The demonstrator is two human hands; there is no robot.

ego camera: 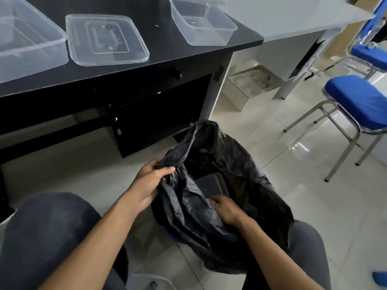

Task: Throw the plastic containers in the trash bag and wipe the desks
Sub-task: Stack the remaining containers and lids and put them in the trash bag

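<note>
A black trash bag [247, 185] stands open on the tiled floor between my knees. My left hand [149, 183] grips its rim on the left side. My right hand [227, 208] reaches inside the bag, fingers on a dark container [211, 184] lying in it; whether it grips is unclear. On the black desk [188, 61] above rest a large clear plastic container [27, 38] at the left, a clear lid or upturned container [106, 38] in the middle, and an open clear container [201, 24] at the right.
A grey desk [293, 19] adjoins the black one on the right. Two blue-cushioned metal chairs [356, 103] stand at the right on the glossy floor. A drawer knob [178, 73] juts from the black desk's front. My knees frame the bag.
</note>
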